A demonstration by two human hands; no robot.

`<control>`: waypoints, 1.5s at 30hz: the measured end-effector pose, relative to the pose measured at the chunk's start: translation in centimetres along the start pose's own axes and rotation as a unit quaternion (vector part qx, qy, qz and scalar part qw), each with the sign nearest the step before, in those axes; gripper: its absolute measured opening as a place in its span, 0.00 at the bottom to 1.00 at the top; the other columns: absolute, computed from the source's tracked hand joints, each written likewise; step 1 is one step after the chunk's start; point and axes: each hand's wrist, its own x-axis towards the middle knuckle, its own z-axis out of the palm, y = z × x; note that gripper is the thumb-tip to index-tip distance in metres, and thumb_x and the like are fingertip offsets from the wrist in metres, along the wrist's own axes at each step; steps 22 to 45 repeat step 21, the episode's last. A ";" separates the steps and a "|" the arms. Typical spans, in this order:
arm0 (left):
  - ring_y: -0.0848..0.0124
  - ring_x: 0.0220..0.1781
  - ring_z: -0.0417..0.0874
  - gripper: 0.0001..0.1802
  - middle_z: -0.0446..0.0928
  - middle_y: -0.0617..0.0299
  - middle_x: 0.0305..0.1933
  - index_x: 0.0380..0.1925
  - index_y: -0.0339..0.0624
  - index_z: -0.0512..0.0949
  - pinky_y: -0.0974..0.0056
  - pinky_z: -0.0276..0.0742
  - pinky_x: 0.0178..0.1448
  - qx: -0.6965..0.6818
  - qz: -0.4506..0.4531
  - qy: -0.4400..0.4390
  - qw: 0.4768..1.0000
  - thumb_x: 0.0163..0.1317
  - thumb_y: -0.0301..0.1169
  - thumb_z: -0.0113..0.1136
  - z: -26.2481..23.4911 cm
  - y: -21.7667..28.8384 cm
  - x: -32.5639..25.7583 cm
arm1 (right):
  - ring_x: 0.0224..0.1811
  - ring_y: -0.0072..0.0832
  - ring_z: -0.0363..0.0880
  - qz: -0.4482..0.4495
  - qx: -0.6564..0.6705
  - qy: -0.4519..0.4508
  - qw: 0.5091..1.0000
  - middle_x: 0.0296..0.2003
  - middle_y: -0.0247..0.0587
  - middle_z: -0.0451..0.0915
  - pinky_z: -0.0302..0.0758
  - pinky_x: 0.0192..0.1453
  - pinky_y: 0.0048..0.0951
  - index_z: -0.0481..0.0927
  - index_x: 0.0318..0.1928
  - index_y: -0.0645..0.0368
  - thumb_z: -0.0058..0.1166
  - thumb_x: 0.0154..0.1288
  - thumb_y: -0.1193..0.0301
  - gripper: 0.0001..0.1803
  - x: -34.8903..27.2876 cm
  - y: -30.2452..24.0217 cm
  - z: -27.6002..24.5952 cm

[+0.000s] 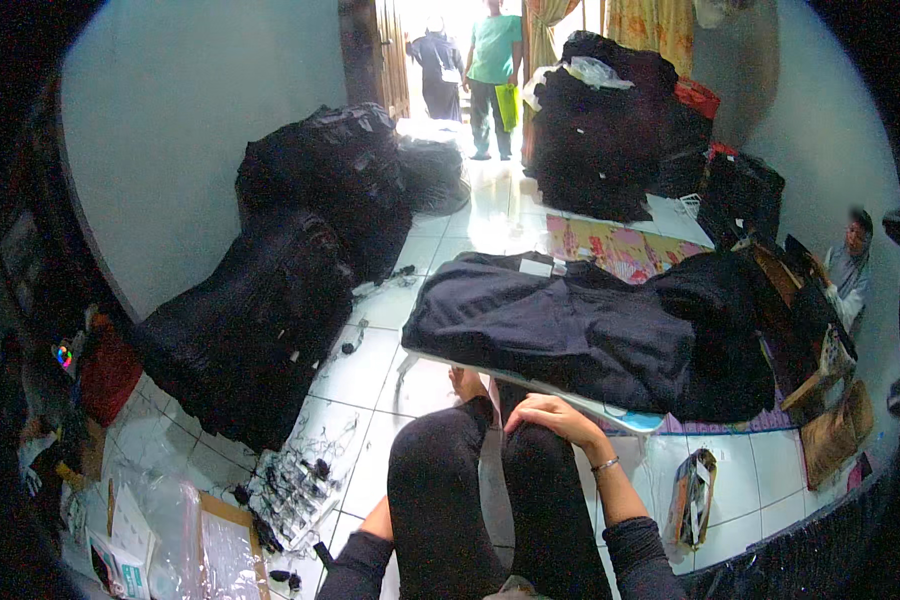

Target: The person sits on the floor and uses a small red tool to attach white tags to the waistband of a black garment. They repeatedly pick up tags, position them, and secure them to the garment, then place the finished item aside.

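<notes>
My right hand (pixel 552 416) lies on my right knee, its fingers loosely stretched and holding nothing. My left forearm (pixel 375 522) passes down beside my left thigh, which hides that hand. A patch of bare skin (pixel 467 384) shows beyond my left knee; whether it is a hand or a foot I cannot tell. In front of my knees stands a low table (pixel 625 416) with a pale edge. Spread over it is a black garment (pixel 570 320), somewhat rumpled, with a white label (pixel 536 267) near its far edge. Neither arm visibly touches the garment.
Black cloth heaps (pixel 240 310) and a black bag (pixel 320 160) line the left. A tall dark pile (pixel 600 130) stands near the doorway, where two people (pixel 492 60) stand. Another person (pixel 850 265) sits at right. Thread scraps (pixel 300 490) and plastic packaging (pixel 160 510) lie lower left.
</notes>
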 end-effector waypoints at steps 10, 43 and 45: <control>0.57 0.71 0.61 0.35 0.57 0.45 0.70 0.66 0.34 0.60 0.54 0.51 0.73 0.052 0.080 0.219 0.971 0.68 0.51 0.42 0.1 6.1 -2.4 | 0.55 0.28 0.73 0.246 0.413 0.181 0.858 0.53 0.39 0.76 0.63 0.65 0.28 0.75 0.54 0.66 0.40 0.73 0.64 0.20 -5.2 3.7 1.0; 0.57 0.72 0.59 0.47 0.61 0.52 0.69 0.67 0.36 0.57 0.53 0.46 0.75 0.366 0.106 0.092 0.920 0.61 0.63 0.45 9.6 12.4 -8.1 | 0.66 0.36 0.64 0.110 0.233 0.214 0.942 0.63 0.45 0.67 0.57 0.71 0.36 0.64 0.64 0.65 0.44 0.71 0.53 0.31 -11.0 -4.6 -1.5; 0.57 0.72 0.59 0.47 0.61 0.52 0.69 0.67 0.36 0.57 0.53 0.46 0.75 0.366 0.106 0.092 0.920 0.61 0.63 0.45 9.6 12.4 -8.1 | 0.66 0.36 0.64 0.110 0.233 0.214 0.942 0.63 0.45 0.67 0.57 0.71 0.36 0.64 0.64 0.65 0.44 0.71 0.53 0.31 -11.0 -4.6 -1.5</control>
